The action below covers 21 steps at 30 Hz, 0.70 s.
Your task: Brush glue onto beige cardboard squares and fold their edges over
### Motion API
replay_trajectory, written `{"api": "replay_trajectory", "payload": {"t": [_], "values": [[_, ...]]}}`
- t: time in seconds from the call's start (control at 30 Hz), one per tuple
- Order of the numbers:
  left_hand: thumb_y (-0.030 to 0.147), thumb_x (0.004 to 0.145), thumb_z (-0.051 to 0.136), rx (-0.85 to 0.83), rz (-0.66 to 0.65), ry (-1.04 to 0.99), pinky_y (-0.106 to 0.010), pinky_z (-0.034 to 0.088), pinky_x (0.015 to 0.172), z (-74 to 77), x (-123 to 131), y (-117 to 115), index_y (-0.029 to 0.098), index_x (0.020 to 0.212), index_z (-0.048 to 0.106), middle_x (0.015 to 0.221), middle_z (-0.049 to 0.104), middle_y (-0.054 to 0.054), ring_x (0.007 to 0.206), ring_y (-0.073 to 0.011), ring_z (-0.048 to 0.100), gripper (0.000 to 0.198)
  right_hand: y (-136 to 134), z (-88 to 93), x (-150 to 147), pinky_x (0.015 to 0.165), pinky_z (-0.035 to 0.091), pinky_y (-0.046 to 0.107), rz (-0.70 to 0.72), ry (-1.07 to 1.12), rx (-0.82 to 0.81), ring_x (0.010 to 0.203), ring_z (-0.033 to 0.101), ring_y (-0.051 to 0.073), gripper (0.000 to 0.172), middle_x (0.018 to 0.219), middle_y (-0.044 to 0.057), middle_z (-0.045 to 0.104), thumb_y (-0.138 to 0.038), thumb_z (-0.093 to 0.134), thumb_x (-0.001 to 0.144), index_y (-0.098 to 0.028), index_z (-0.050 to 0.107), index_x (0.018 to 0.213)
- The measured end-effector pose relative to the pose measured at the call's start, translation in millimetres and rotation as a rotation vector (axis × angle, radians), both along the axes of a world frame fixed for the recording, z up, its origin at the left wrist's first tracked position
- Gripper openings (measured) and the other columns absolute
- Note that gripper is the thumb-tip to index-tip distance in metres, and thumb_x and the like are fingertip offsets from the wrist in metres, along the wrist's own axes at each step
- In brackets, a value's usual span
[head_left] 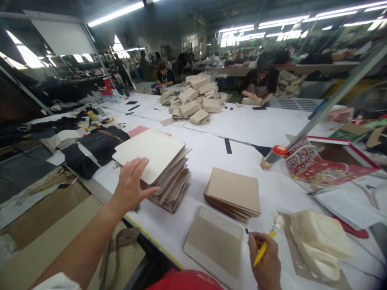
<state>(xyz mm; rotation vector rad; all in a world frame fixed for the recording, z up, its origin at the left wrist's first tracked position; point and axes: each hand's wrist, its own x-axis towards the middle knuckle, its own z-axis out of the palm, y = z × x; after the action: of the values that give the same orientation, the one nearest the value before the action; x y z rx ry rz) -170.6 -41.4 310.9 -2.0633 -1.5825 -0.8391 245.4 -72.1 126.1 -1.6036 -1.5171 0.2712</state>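
My left hand reaches to the near-left corner of a tall, uneven stack of panels with a cream sheet on top. Its fingers are spread, and whether it presses on the stack I cannot tell. In my right hand is a yellow-handled brush, its whitish bristles pointing up and away. A small dark piece shows at the index fingertip. Between my hands lies a beige panel with a clear-looking border. Behind it sits a lower stack of tan panels.
A worn cream container stands at right on a board. Beyond are a red-lidded jar and a patterned box. Dark fabric lies left. Folded beige pieces are heaped far back, with people working behind.
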Motion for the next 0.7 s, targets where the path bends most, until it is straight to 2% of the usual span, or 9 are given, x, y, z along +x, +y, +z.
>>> {"api": "replay_trajectory", "payload": {"t": [0.07,0.1,0.17,0.3,0.37,0.43,0.57,0.7], "values": [[0.029,0.073,0.063,-0.134,-0.035,0.085,-0.043,0.045,0.087,7.6,-14,8,0.021,0.116,0.052,0.107,0.058,-0.010,0.099,-0.0270,0.054,0.044,3,21.0,-18,0.057,0.053,0.033,0.095,0.032,0.045,0.068,0.065,0.021,0.031,0.085,0.008,0.063,-0.045,0.054,0.081,-0.022,0.049,0.100],[0.023,0.075,0.058,-0.159,-0.068,0.103,-0.040,0.046,0.085,8.8,-15,6,0.022,0.112,0.055,0.103,0.059,-0.009,0.095,-0.0252,0.055,0.037,5,30.8,-27,0.059,0.053,0.032,0.133,0.048,0.074,0.068,0.064,0.020,0.029,0.086,0.007,0.063,-0.042,0.055,0.081,-0.022,0.049,0.101],[0.014,0.076,0.051,-0.140,-0.145,0.116,-0.037,0.047,0.081,8.9,-7,-7,0.022,0.110,0.058,0.097,0.061,-0.008,0.089,-0.0225,0.056,0.035,8,49.9,-48,0.062,0.054,0.032,0.193,0.104,0.125,0.068,0.064,0.017,0.025,0.089,0.007,0.062,-0.035,0.056,0.082,-0.022,0.049,0.101],[0.009,0.079,0.048,-0.018,-0.288,0.180,-0.037,0.045,0.078,5.9,40,-42,0.022,0.117,0.055,0.096,0.064,-0.008,0.086,-0.0209,0.056,0.041,14,89.0,-93,0.065,0.054,0.031,0.390,0.332,0.078,0.071,0.064,0.014,0.024,0.098,0.007,0.062,-0.028,0.055,0.083,-0.022,0.046,0.104],[0.012,0.081,0.051,0.032,-0.337,0.228,-0.037,0.045,0.077,2.5,67,-52,0.019,0.116,0.055,0.096,0.065,-0.008,0.085,-0.0207,0.055,0.037,17,107.3,-114,0.065,0.054,0.029,0.520,0.462,0.013,0.073,0.064,0.014,0.026,0.099,0.006,0.062,-0.028,0.055,0.084,-0.022,0.043,0.106],[0.015,0.083,0.050,0.058,-0.365,0.274,-0.036,0.044,0.074,-1.9,91,-55,0.017,0.112,0.057,0.095,0.065,-0.009,0.083,-0.0201,0.055,0.030,21,121.0,-130,0.066,0.053,0.028,0.558,0.577,-0.020,0.075,0.063,0.013,0.026,0.099,0.005,0.062,-0.029,0.056,0.084,-0.023,0.041,0.104],[0.017,0.085,0.045,0.067,-0.390,0.323,-0.035,0.042,0.071,-10.2,117,-51,0.016,0.106,0.060,0.095,0.066,-0.009,0.080,-0.0190,0.055,0.026,27,131.1,-139,0.071,0.052,0.027,0.459,0.681,-0.033,0.079,0.061,0.012,0.026,0.093,0.002,0.058,-0.031,0.058,0.082,-0.023,0.038,0.097],[0.025,0.083,0.054,0.032,-0.500,0.261,-0.035,0.043,0.077,-17.5,118,-55,0.019,0.107,0.059,0.097,0.066,-0.007,0.084,-0.0187,0.057,0.025,20,127.1,-121,0.066,0.049,0.024,0.426,0.628,-0.023,0.071,0.057,0.009,0.027,0.090,0.000,0.055,-0.029,0.059,0.081,-0.023,0.038,0.097]]}}
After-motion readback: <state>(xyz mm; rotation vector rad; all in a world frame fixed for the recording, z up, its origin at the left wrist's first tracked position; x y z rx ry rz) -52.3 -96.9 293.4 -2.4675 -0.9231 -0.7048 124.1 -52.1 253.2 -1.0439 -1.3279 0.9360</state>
